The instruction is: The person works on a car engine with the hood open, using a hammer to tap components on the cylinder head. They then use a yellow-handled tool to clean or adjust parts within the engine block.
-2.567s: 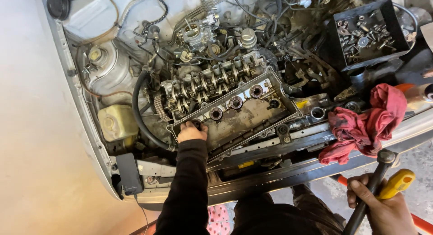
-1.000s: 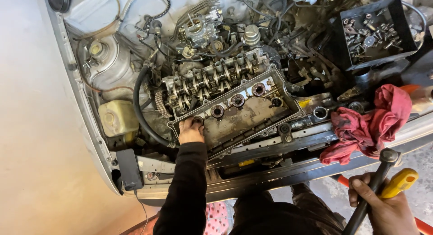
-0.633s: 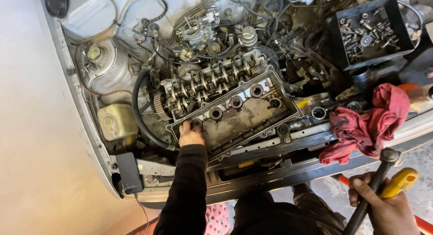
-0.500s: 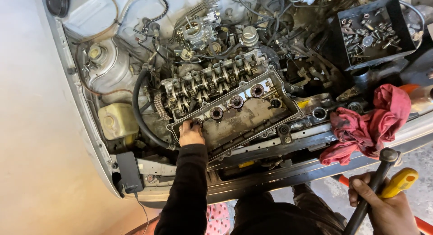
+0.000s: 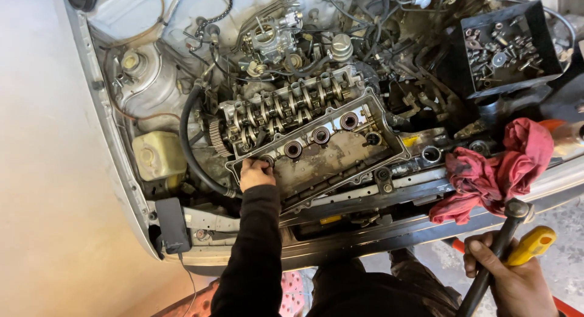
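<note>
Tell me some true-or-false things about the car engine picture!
1. The left hand rests on the corner of the valve cover. True.
2. The right hand is empty. False: it grips a dark tool handle and a yellow-handled tool.
3. A red rag lies on the car's front edge. True.
4. The black tray holds apples. False: it holds bolts and small metal parts.
</note>
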